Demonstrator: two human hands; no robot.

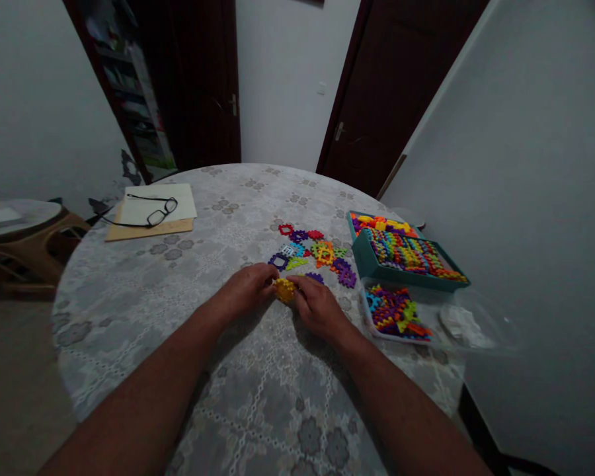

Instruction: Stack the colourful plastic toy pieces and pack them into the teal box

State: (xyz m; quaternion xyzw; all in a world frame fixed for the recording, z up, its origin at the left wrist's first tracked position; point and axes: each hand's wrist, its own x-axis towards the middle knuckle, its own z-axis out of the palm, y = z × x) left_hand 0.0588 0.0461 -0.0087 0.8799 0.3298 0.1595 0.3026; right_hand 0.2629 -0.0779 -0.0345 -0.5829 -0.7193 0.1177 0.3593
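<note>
A yellow toothed plastic building piece point(285, 290) is held between my two hands, just above the patterned tablecloth. My left hand point(248, 287) pinches its left edge, and my right hand point(317, 304) grips it from the right. Whether it is one piece or several joined together I cannot tell. Beyond my fingers lies a loose group of similar pieces: a dark purple square frame point(272, 257), a red ring point(286, 229), an orange-yellow piece point(323, 254) and a purple piece point(347, 276), among several others.
To the right stand a teal box point(367, 258) of colourful pieces, another teal tray point(353, 225) behind it, and a clear plastic container point(369, 324) of pieces. Eyeglasses point(156, 217) rest on papers point(186, 198) at the left. The round table point(129, 317) is near a wall on the right.
</note>
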